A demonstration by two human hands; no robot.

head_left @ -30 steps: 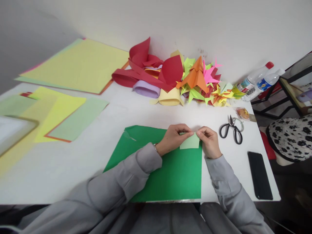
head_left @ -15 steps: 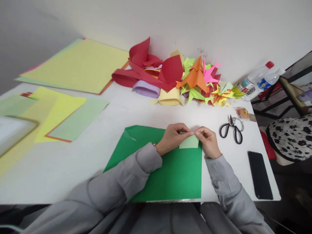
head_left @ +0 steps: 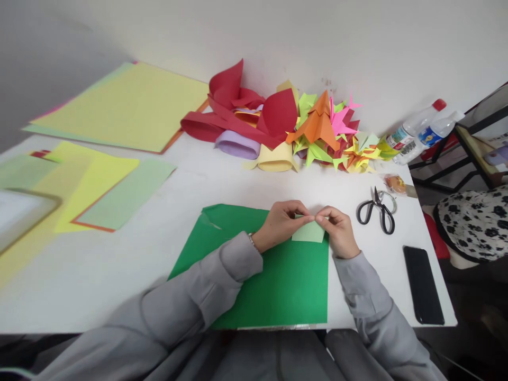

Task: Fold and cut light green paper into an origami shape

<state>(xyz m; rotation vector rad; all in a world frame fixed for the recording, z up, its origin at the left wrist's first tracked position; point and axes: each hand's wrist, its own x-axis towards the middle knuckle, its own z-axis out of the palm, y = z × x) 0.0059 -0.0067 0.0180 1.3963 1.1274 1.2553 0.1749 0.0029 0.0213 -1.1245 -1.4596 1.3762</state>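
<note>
A small pale green folded paper is held over the far right corner of a dark green sheet on the white table. My left hand pinches its top edge from the left. My right hand pinches the same edge from the right, and the fingertips of both hands meet above the paper. Grey sleeves cover both arms.
Black scissors lie just right of my right hand, a black phone nearer the table's right edge. Folded paper shapes and curled scraps pile at the back wall. Coloured sheets cover the left. Two bottles lie at far right.
My right hand has slid slightly left along the paper's top edge, so the fingertips of both hands now touch. The small paper has sunk a little.
</note>
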